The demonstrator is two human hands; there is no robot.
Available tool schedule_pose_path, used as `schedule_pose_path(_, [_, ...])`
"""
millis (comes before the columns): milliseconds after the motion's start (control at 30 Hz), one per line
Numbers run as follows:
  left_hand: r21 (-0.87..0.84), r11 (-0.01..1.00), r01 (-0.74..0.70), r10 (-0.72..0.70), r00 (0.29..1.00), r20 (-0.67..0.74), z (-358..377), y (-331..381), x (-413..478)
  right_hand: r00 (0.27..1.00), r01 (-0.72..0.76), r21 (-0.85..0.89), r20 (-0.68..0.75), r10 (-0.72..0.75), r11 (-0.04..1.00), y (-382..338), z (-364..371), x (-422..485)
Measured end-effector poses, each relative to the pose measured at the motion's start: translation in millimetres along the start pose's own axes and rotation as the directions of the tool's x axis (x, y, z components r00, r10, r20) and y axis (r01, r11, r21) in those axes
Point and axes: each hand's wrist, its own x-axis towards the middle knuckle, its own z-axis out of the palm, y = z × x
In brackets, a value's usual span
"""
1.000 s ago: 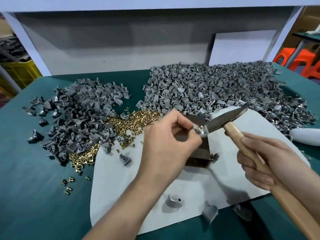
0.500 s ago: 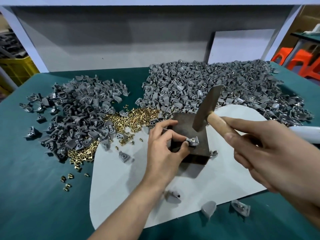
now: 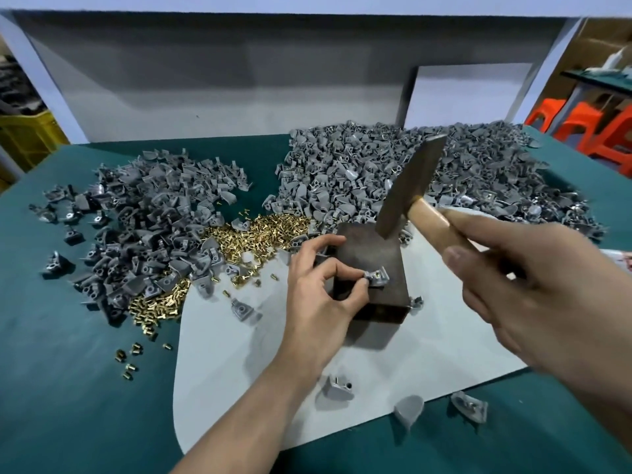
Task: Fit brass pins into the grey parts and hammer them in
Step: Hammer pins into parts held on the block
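Hammer (image 3: 410,186) head stands a little higher than half a second ago. It is steeply tilted, with its lower end above the far edge of the dark block (image 3: 362,248) and clear of it. Grey part (image 3: 378,278) has not shifted in that time; a second ago it was held up in the air.

Right hand (image 3: 547,302): fingers wrapped round the wooden handle, close to the camera and blurred.

Left hand (image 3: 318,295): thumb and forefinger pinch the grey part against the top of the block, near its front right corner. The other fingers are curled at the block's left side. A brass pin (image 3: 375,274) shows in the part; how deep it sits cannot be told.

Block stands on a pale sheet (image 3: 427,354), which lies on the green table (image 3: 68,371).

Loose brass pins (image 3: 263,230) lie in a heap left of the block, between two heaps of grey parts: a smaller one (image 3: 147,227) on the left and a larger one (image 3: 478,172) behind and to the right. Three single grey pieces (image 3: 337,388) lie along the sheet's near edge. A few stray pins (image 3: 131,357) lie on the table at front left.
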Motion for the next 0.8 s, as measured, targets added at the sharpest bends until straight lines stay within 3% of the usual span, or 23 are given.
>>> schedule_pose_path(100, [-0.002,1.0,0.031,-0.031,1.0,-0.002,-1.5,1.4,0.1,1.0,0.012,0.063,-0.002,-0.012,0.998,8.8,7.0,-4.4])
schedule_pose_path(167, [0.006,0.999,0.044,-0.044,0.999,-0.001,-2.8,5.2,-1.8,0.998,-0.05,0.274,-0.025,0.059,0.96,23.3,11.5,-4.9])
schedule_pose_path(200, [0.01,0.999,0.053,-0.053,0.999,-0.007,-3.8,10.0,-2.2,0.992,-0.114,0.422,-0.007,0.129,0.899,33.3,12.8,-2.6])
schedule_pose_path(267, [-0.017,0.994,0.106,-0.106,0.994,-0.017,-5.7,27.5,0.0,0.958,-0.252,0.7,0.085,0.273,0.668,57.5,14.9,3.9])
schedule_pose_path(333, [-0.202,0.958,0.205,-0.205,0.978,0.022,-8.9,53.1,2.3,0.91,-0.368,0.838,0.237,0.339,0.403,83.2,20.8,8.4])
schedule_pose_path(400, [-0.464,0.824,0.326,-0.26,0.944,0.202,-11.0,81.2,1.6,0.872,-0.411,0.885,0.312,0.377,0.219,103.0,31.7,9.9])
schedule_pose_path(500, [-0.599,0.667,0.442,-0.221,0.886,0.407,-7.7,111.2,-3.7,0.849,-0.414,0.909,0.372,0.376,0.037,122.8,45.4,10.9])
schedule_pose_path(633, [-0.616,0.643,0.456,-0.229,0.881,0.414,4.7,123.8,-0.5,0.836,-0.43,0.9,0.425,0.348,-0.068,136.0,46.4,13.5])
schedule_pose_path(800, [-0.602,0.672,0.431,-0.178,0.883,0.433,21.7,129.8,8.6,0.847,-0.399,0.91,0.411,0.338,-0.109,138.7,51.6,14.2])
